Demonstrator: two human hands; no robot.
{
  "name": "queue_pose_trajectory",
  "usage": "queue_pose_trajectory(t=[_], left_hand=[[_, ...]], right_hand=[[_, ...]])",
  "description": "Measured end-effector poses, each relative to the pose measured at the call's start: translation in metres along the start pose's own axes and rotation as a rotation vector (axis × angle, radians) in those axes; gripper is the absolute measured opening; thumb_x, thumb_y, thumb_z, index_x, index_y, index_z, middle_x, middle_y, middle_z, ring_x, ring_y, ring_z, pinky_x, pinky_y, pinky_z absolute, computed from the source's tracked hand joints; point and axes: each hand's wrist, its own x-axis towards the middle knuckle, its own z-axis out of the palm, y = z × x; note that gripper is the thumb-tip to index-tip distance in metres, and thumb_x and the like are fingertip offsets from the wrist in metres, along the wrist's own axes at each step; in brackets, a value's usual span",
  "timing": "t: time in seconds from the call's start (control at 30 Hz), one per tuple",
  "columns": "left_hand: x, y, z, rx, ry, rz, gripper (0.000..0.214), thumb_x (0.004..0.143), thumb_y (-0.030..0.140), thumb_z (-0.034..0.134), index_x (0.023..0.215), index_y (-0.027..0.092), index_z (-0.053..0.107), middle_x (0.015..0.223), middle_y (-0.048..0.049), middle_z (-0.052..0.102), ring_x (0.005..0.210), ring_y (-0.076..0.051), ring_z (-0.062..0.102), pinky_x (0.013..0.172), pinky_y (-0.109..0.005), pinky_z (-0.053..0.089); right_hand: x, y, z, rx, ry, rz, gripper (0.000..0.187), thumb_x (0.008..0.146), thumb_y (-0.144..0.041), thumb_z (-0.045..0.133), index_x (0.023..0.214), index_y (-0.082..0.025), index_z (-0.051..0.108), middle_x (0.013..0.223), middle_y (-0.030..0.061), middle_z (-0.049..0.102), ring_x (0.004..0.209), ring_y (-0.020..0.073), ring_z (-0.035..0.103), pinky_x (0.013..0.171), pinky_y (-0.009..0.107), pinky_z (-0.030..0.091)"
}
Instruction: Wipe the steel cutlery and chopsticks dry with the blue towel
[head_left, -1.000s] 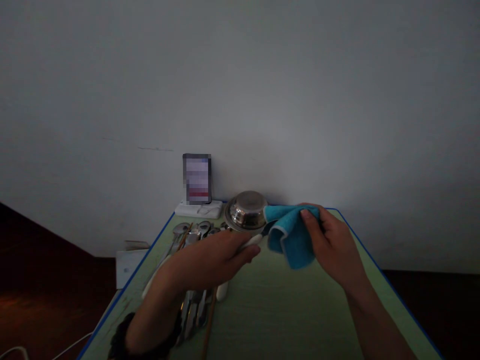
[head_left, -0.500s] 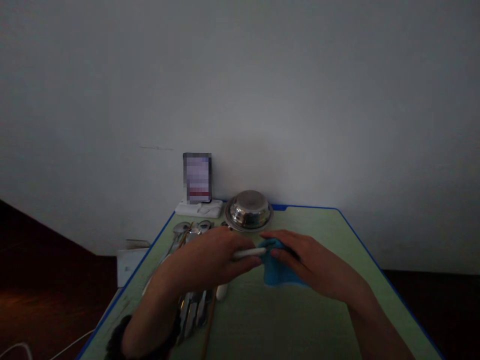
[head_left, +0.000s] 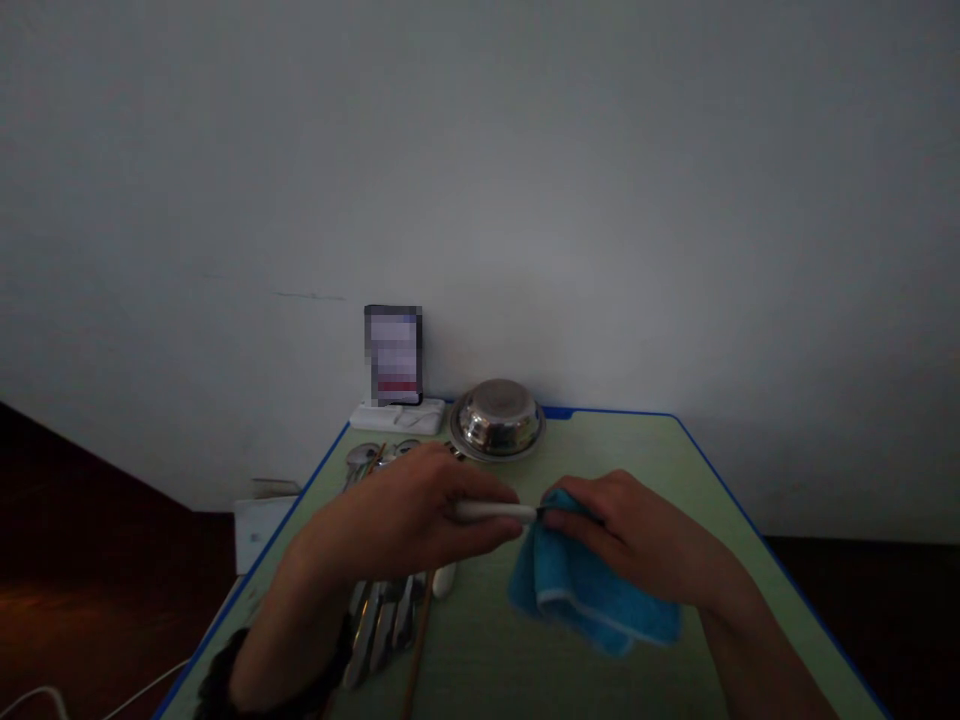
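My left hand (head_left: 420, 510) is closed around the white handle of a white-handled utensil (head_left: 496, 512), held about level above the table. A short bit of dark metal shows at the handle's right end; beyond it the rest is hidden in the cloth. My right hand (head_left: 626, 525) pinches a blue cloth (head_left: 596, 600) around that metal part, and the cloth's loose end hangs below the fingers. Under my left arm, several metal utensils (head_left: 382, 625) lie on the table, partly covered by the arm. A white-handled piece (head_left: 444, 580) lies beside them.
An upturned metal bowl (head_left: 498, 420) sits at the back of the green, blue-edged table (head_left: 637, 440). Left of it, a phone (head_left: 395, 355) leans upright behind a white power strip (head_left: 399, 416). A long thin wooden stick (head_left: 417, 650) lies near the cutlery. The wall stands close behind.
The blue cloth has swung out and now hangs lower and wider below my right hand. Both hands have shifted slightly, and the utensil's handle shows more fully.
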Motion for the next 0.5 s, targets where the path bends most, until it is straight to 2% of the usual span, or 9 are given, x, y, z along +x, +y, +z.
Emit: queue_pose_trajectory(t=[0.1, 0.27, 0.5], left_hand=[[-0.0023, -0.0001, -0.0013, 0.011, 0.034, -0.007, 0.034, 0.087, 0.041, 0.039, 0.081, 0.018, 0.063, 0.048, 0.0061, 0.042, 0.043, -0.006, 0.038, 0.044, -0.018, 0.027], [-0.0012, 0.0017, -0.001, 0.034, 0.085, -0.036, 0.032, 0.087, 0.041, 0.039, 0.079, 0.017, 0.059, 0.055, 0.0043, 0.048, 0.051, -0.007, 0.043, 0.048, -0.018, 0.028], [0.0036, 0.0052, 0.0018, 0.117, 0.116, -0.057, 0.041, 0.091, 0.036, 0.03, 0.059, 0.015, 0.045, 0.048, 0.0055, 0.035, 0.045, -0.006, 0.034, 0.048, -0.021, 0.024]], right_hand=[[-0.0026, 0.0028, -0.0029, -0.005, 0.038, 0.04, 0.033, 0.09, -0.04, 0.031, 0.077, -0.018, 0.052, 0.065, -0.0006, 0.056, 0.062, 0.0135, 0.054, 0.061, 0.027, 0.037], [-0.0016, 0.0024, -0.0032, 0.041, 0.101, 0.056, 0.03, 0.09, -0.039, 0.033, 0.08, -0.018, 0.053, 0.065, -0.0009, 0.056, 0.063, 0.0135, 0.054, 0.061, 0.027, 0.037], [0.0031, 0.0008, 0.0046, 0.098, 0.118, 0.054, 0.029, 0.088, -0.041, 0.036, 0.086, -0.02, 0.056, 0.067, -0.0018, 0.058, 0.063, 0.0129, 0.055, 0.061, 0.026, 0.038]])
